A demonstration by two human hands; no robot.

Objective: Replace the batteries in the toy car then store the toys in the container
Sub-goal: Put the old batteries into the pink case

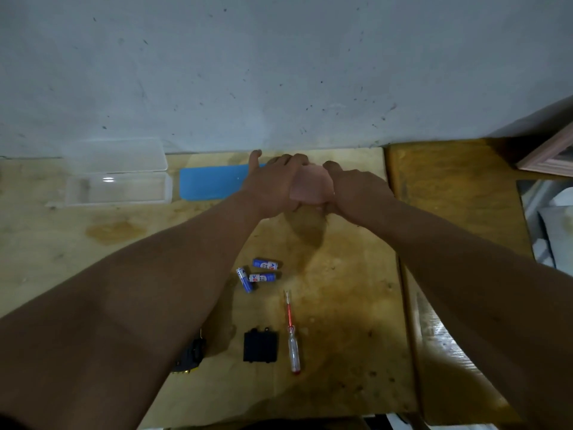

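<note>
Pink toy [308,189] — pale, smooth and blurred, its shape too unclear to name more closely — sits at the far side of the wooden table [341,290], close to the grey wall [279,72], held between both hands. Both bare forearms reach forward from the near corners and converge on it. The left hand [273,184] lies over the toy's left side with fingers curled across its top and the thumb sticking out toward the wall; the right hand [356,189] grips the right side, fingers bent over the upper edge. Neither hand is spread — each is wrapped on the toy. Nearer the person, three blue-and-white batteries [259,274] lie loose in a small cluster, two of them touching. Just nearer again lies a screwdriver [292,333] with a red shaft and clear handle, and beside it on the left a black battery cover [259,346] lies flat. A dark object with yellow trim [190,355] peeks out from under the left forearm; what it is cannot be told. On the far left stands a clear plastic container [119,189], open, with a blue lid [212,183] flat on the table between it and the left hand.
</note>
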